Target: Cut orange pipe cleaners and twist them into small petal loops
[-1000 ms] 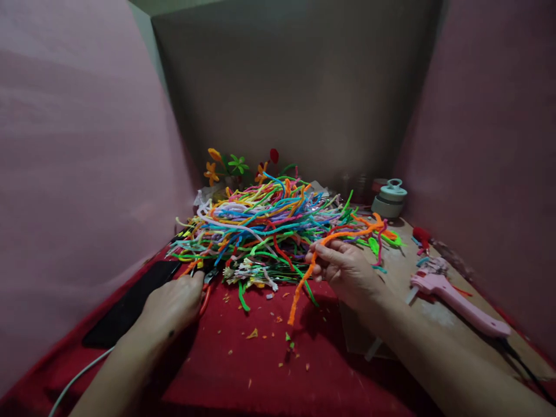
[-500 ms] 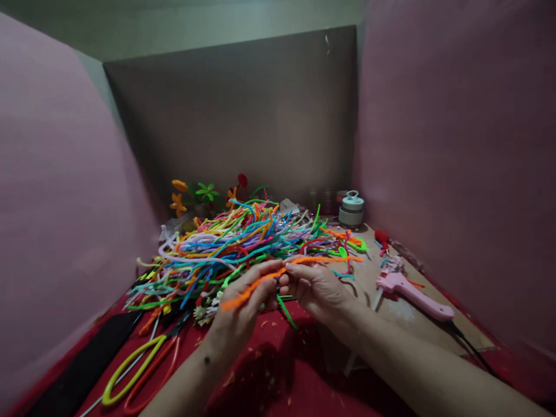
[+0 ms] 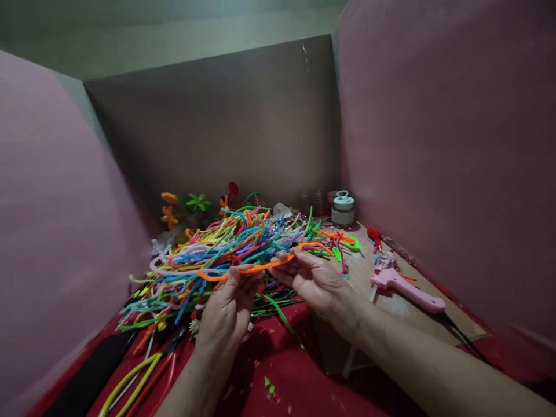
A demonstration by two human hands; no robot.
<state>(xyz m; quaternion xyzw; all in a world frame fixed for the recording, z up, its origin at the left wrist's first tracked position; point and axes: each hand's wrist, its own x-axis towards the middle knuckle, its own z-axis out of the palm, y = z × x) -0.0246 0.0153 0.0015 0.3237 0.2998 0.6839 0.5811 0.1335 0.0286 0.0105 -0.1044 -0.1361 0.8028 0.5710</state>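
An orange pipe cleaner (image 3: 266, 266) is stretched between my two hands, its ends curving out past them on both sides. My left hand (image 3: 230, 307) pinches it with the thumb on top and the fingers beneath. To the right, my right hand (image 3: 315, 284) grips it between thumb and fingertips. Just behind the hands lies a large heap of pipe cleaners (image 3: 234, 237) in many colours. Several dark green stems (image 3: 273, 307) lie partly hidden below my fingers.
A pink glue gun (image 3: 408, 291) lies on a brown board (image 3: 456, 324) at the right, its black cord trailing. Scissors with yellow and red handles (image 3: 130, 376) lie front left. A lidded jar (image 3: 343, 209) and pipe-cleaner flowers (image 3: 198, 202) stand behind. Pink and grey panels enclose the table.
The orange pipe cleaner now bows downward at its left end and arches at its right. My left hand has turned and shifted its grip along it. The view has moved slightly.
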